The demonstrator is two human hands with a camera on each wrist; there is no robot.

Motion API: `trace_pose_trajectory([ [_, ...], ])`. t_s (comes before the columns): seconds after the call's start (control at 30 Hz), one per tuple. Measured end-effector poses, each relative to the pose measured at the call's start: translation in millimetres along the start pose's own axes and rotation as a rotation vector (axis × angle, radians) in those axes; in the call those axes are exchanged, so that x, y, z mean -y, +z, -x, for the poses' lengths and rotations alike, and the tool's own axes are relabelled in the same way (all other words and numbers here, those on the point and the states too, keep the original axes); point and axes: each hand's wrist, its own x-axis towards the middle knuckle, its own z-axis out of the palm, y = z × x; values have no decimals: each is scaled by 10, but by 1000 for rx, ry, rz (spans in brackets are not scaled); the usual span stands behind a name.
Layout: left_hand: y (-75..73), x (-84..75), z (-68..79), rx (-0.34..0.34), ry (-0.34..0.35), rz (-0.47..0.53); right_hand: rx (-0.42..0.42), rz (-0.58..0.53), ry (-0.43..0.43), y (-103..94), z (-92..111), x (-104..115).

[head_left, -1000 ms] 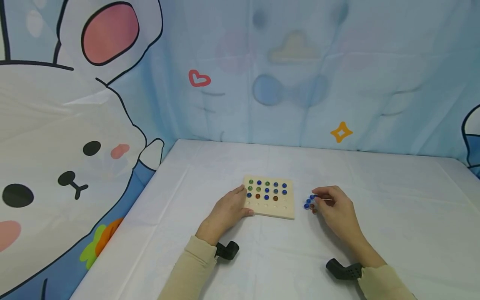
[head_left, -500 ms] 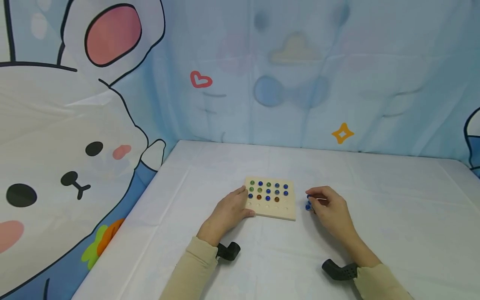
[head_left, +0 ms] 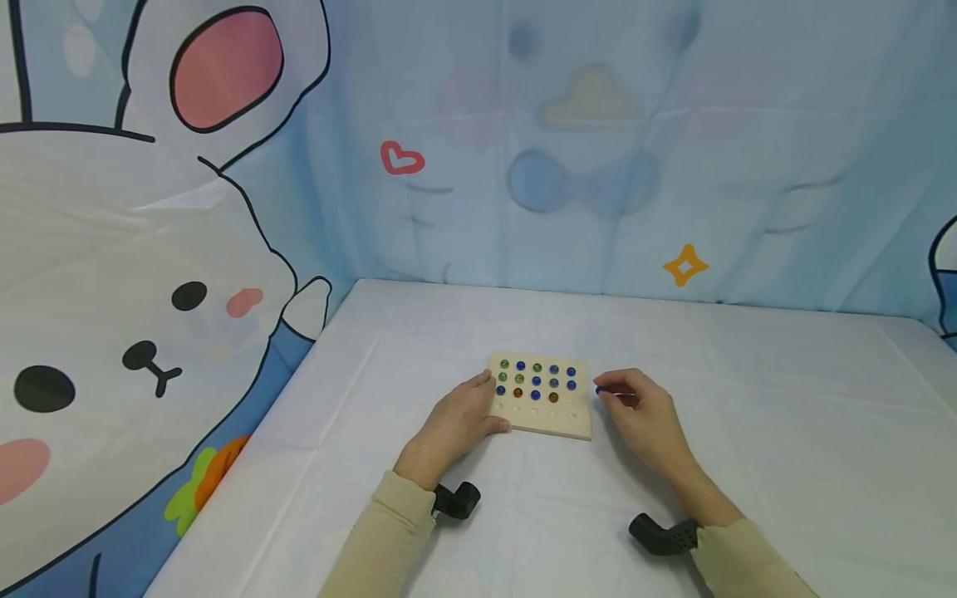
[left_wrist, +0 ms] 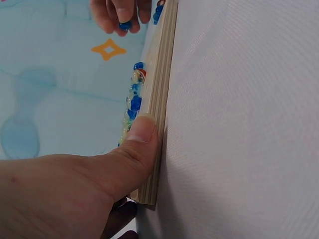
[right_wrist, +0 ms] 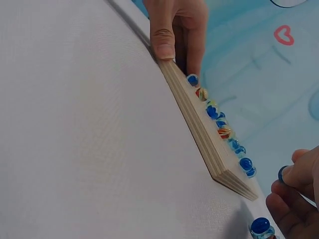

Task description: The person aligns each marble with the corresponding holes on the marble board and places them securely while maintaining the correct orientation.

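A square wooden board (head_left: 549,426) lies on the white tabletop. Glass marbles (head_left: 536,381) in green, blue and brownish red sit in its far rows; bare hollows show in the front row. My left hand (head_left: 454,425) grips the board's left side, its thumb on the front edge. Just off the board's right edge, my right hand (head_left: 645,422) pinches a blue marble (left_wrist: 124,26) between thumb and fingertips. Loose marbles (right_wrist: 260,225), blue and reddish, lie beyond the board's right corner in the right wrist view; in the head view the right hand hides them.
White cloth (head_left: 807,432) covers the table. A light blue printed curtain (head_left: 748,149) stands behind it, and a panel with a cartoon rabbit (head_left: 149,291) rises on the left. Each wrist wears a black camera mount (head_left: 664,536).
My right hand has picked a blue marble from the loose group and moved left with it toward the board. The left hand and board have stayed in place.
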Motion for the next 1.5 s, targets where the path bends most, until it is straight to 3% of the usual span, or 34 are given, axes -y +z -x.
trace_pose_trajectory([
  [0.2, -4, 2, -1, -1, -2, 3, 23, -13, -18, 53, -26, 27],
  [0.77, -3, -11, -13, 29, -29, 44, 103, -65, 40, 199, -38, 62],
  [1.2, -9, -3, -3, 23, -28, 38, 105, 2, -69, 258, -42, 63],
  [1.5, -4, -9, 1, 18, -35, 38, 113, 15, -99, 272, -36, 70],
])
